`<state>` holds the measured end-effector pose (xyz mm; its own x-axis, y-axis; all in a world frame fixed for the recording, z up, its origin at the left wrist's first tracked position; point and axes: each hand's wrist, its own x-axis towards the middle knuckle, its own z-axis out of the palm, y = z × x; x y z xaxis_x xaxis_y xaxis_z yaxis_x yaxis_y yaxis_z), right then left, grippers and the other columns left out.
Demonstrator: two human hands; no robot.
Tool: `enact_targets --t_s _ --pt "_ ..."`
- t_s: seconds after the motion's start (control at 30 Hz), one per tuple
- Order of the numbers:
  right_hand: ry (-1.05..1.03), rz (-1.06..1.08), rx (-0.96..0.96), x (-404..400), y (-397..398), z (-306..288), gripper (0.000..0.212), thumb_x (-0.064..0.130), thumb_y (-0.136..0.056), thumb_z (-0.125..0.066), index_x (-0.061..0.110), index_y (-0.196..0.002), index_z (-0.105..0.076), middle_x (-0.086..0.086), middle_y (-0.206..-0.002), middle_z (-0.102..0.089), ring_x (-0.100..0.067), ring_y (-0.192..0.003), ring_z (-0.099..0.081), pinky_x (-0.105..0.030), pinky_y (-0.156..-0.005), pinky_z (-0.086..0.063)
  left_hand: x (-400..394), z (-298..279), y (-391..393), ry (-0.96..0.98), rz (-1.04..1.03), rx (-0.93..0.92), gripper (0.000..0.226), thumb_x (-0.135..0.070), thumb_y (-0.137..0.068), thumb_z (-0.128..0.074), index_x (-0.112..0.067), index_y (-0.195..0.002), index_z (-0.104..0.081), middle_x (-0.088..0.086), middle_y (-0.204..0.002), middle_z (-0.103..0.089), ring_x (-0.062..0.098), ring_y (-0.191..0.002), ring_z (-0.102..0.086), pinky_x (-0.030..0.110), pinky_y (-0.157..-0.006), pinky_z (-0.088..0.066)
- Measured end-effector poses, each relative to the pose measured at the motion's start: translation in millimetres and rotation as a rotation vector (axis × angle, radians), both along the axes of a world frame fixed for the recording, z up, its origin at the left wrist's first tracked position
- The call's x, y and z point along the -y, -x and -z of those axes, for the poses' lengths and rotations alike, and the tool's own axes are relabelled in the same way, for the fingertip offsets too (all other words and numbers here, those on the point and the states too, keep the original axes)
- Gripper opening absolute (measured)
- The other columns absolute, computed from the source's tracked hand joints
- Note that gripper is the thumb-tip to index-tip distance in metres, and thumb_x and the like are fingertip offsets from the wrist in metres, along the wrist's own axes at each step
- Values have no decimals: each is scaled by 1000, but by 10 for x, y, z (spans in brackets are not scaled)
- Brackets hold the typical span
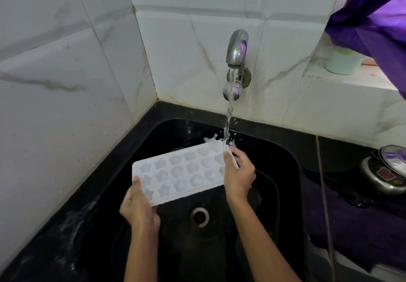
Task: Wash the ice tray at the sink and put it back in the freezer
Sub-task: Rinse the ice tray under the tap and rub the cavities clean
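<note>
a purple curtain (371, 24) hangs at the upper right, its lower fold draped over a pale green cup (341, 61) on the white tiled ledge (351, 81). on the black bench (342, 154) at the right edge sits a steel pot (385, 171) (glass lid tilted on top), and a thin cord (324, 182) runs down beside it.

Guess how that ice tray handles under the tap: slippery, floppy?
Probably slippery: water from the tap splashes over the ice tray. Likely light and fairly stiff: it stays flat, held only at its ends by the left hand and right hand.
</note>
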<state>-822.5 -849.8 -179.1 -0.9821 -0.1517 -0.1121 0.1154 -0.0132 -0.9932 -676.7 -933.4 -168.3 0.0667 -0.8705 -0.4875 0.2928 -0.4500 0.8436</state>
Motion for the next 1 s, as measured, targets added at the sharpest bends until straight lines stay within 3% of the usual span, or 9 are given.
enact_targets --t_s 0.2,0.33,0.47,0.63,0.73,0.8,0.87,0.93,1.0 --pt "-27 -19 -33 179 77 -73 20 17 -90 -64 16 -109 -70 3 -98 -69 -8 -93 -64 -11 -59 -52 100 -26 -61 26 120 -93 20 -29 -97 -50 -13 -104 -60 5 -96 -67 22 -87 -66 40 -67 -54" --pt "-121 8 -45 192 214 -122 16 21 -90 -62 24 -104 -70 16 -85 -61 -10 -95 -57 -34 -79 -57 162 -9 38 40 281 -170 32 -34 -100 -40 -15 -124 -49 8 -110 -65 28 -100 -64 49 -73 -55" --pt "-273 2 -87 63 403 -220 20 24 -87 -63 25 -106 -68 9 -85 -61 -18 -90 -62 -37 -82 -54 154 -23 276 13 319 -196 31 -34 -101 -38 -15 -123 -49 10 -111 -65 30 -99 -64 50 -73 -55" --pt "-681 -15 -361 -62 637 -400 38 33 -90 -60 20 -126 -57 -5 -120 -62 -26 -110 -57 -36 -88 -42 80 -28 593 -35 361 -225 27 -32 -101 -39 -17 -118 -51 11 -111 -66 29 -100 -65 49 -70 -56" --pt "-620 -20 -490 22 777 -592 47 37 -93 -56 13 -133 -50 -6 -130 -55 -23 -120 -50 -36 -97 -39 10 -30 708 -43 413 -221 21 -32 -100 -40 -19 -109 -54 11 -111 -66 30 -101 -64 49 -69 -56" --pt "-505 -110 -393 161 892 -774 56 43 -92 -55 10 -136 -46 -6 -133 -53 -23 -123 -49 -34 -96 -38 -44 -25 748 -49 443 -220 20 -32 -100 -40 -19 -104 -55 12 -111 -66 31 -101 -65 47 -67 -57" --pt "-416 -199 -239 319 984 -968 59 52 -89 -57 7 -127 -50 -6 -118 -57 -24 -111 -53 -30 -83 -41 -93 -33 759 -45 467 -212 21 -32 -100 -40 -19 -102 -56 12 -110 -67 30 -99 -66 46 -66 -57" --pt "-374 -266 -131 469 1059 -1084 46 54 -87 -58 8 -94 -55 -2 -87 -56 -20 -84 -54 -26 -63 -40 -127 -29 750 -34 477 -207 22 -32 -100 -40 -18 -103 -57 11 -109 -68 30 -98 -67 44 -65 -57" --pt "-352 -300 -62 591 1120 -1111 44 55 -86 -59 13 -75 -53 -3 -78 -60 -19 -74 -59 -27 -62 -47 -143 -22 720 -30 471 -200 23 -32 -100 -40 -17 -105 -58 11 -109 -68 29 -98 -67 44 -65 -58"
